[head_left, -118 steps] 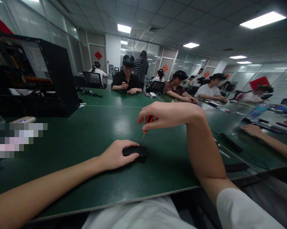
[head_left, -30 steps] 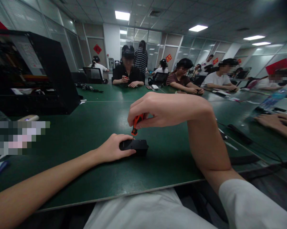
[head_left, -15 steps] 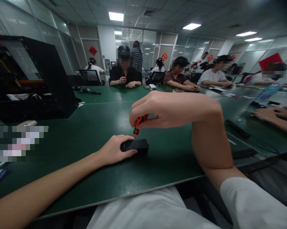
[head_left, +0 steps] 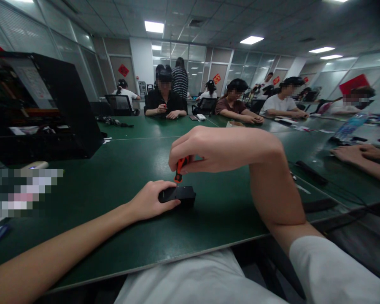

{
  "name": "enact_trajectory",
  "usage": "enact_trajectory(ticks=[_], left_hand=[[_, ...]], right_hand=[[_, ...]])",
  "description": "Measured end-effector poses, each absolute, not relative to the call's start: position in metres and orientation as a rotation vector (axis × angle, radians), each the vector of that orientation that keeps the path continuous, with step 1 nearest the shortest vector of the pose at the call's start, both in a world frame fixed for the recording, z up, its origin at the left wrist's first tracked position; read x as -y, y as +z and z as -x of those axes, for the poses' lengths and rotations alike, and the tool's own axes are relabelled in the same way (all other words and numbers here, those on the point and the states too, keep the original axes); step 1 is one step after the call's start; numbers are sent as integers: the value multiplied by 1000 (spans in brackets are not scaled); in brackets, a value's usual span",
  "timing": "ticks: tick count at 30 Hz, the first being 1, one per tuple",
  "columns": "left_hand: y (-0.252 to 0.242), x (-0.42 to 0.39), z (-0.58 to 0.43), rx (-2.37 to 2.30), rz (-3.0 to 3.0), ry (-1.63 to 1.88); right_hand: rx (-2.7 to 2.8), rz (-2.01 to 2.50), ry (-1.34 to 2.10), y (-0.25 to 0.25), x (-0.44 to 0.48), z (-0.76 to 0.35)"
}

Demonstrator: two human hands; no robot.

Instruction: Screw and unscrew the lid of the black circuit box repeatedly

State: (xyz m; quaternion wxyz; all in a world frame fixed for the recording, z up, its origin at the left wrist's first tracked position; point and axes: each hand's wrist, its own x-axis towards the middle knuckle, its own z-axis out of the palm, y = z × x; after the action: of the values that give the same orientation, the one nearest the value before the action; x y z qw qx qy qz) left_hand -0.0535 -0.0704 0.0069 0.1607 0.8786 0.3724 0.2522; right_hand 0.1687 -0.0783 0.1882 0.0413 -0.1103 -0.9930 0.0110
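Note:
A small black box-shaped device (head_left: 186,196) lies on the green table (head_left: 114,236), its far-left part under my left hand (head_left: 153,198). My left hand grips it from the left, thumb along the near side and fingers on the far side. Above it, my right hand (head_left: 205,147) is closed around an orange and black screwdriver (head_left: 178,172). The screwdriver points down, nearly upright, with its tip at the top of the device between my left thumb and fingers. Whether the tip sits in a screw is too small to tell.
A black open computer case (head_left: 79,105) stands at the left. A dark strap-like thing (head_left: 311,172) and cables lie to the right, near another person's hands (head_left: 351,153) and a plastic bottle (head_left: 351,126). Several people sit across the table.
The view has shifted slightly. My right hand and the screwdriver are tilted a little differently, with the screwdriver more upright. My left hand keeps its hold on the device.

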Motion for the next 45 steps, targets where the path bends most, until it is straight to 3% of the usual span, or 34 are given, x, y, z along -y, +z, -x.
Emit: enact_trajectory(ticks=[28, 38, 45], left_hand=[[1, 68, 55, -997, -2563, 726], [11, 77, 51, -669, -2499, 1072], [17, 80, 44, -701, -2291, 1155]], right_hand=[[3027, 316, 63, 184, 71, -165], [3102, 371, 122, 184, 78, -163], [3001, 394, 28, 179, 76, -160]])
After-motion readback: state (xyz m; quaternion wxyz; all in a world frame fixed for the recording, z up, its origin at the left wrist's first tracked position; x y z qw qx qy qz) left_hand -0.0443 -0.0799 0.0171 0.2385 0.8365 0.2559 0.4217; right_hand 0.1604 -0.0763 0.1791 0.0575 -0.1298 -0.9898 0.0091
